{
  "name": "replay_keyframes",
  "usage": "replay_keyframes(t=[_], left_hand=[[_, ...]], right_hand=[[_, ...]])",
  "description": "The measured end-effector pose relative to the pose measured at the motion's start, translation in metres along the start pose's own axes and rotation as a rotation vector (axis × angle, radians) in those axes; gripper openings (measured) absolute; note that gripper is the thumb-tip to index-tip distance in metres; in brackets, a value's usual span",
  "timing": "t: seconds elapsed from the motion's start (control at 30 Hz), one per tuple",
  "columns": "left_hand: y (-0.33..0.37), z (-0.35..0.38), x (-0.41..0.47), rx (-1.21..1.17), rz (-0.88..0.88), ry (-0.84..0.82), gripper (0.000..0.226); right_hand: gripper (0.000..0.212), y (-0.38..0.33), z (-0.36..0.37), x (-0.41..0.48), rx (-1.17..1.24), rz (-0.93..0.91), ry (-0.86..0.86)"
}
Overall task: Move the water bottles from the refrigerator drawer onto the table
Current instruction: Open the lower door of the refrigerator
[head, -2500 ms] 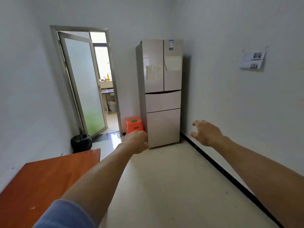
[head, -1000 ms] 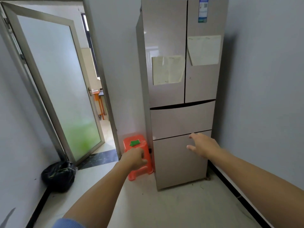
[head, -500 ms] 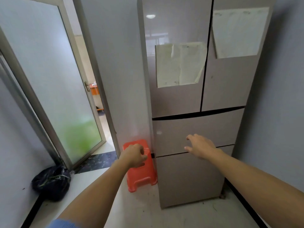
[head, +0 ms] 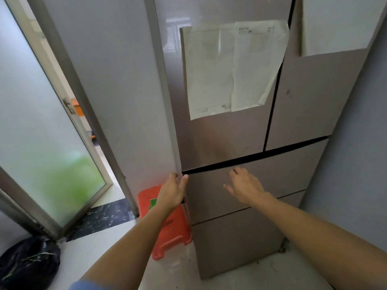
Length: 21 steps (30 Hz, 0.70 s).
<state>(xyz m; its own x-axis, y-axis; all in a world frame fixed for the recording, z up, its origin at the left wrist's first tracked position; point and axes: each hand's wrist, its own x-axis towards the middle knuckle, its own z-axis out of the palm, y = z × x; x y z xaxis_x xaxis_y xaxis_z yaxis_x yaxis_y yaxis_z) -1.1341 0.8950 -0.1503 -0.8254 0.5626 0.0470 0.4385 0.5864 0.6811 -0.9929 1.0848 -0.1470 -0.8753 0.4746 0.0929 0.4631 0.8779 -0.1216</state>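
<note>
Reaching with both hands for the upper refrigerator drawer (head: 289, 174), lower centre of frame, shut, so hiding the water bottles (none visible). Placing left hand (head: 170, 194), fingers straight, at its left edge, probably to pull; holding right hand (head: 246, 188) spread, empty, before its front.

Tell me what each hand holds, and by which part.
Nothing is held. The left hand is open at the top left corner of the upper drawer, and the right hand hovers open before its front.
</note>
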Motion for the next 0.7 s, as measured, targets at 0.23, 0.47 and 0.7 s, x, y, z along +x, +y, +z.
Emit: replay_keyframes(t=[0.23, 0.47, 0.7], left_hand=[[0.013, 0.034, 0.036, -0.249, -0.111, 0.122, 0.062], [0.008, 0.057, 0.046, -0.242, -0.181, 0.212, 0.072], [0.023, 0.055, 0.026, -0.185, -0.192, 0.245, 0.043]], right_hand=[[0.058, 0.020, 0.027, 0.053, 0.074, -0.081, -0.052], [0.042, 0.035, 0.047, 0.077, 0.138, -0.141, 0.118], [0.036, 0.050, 0.058, 0.051, 0.200, -0.232, 0.213]])
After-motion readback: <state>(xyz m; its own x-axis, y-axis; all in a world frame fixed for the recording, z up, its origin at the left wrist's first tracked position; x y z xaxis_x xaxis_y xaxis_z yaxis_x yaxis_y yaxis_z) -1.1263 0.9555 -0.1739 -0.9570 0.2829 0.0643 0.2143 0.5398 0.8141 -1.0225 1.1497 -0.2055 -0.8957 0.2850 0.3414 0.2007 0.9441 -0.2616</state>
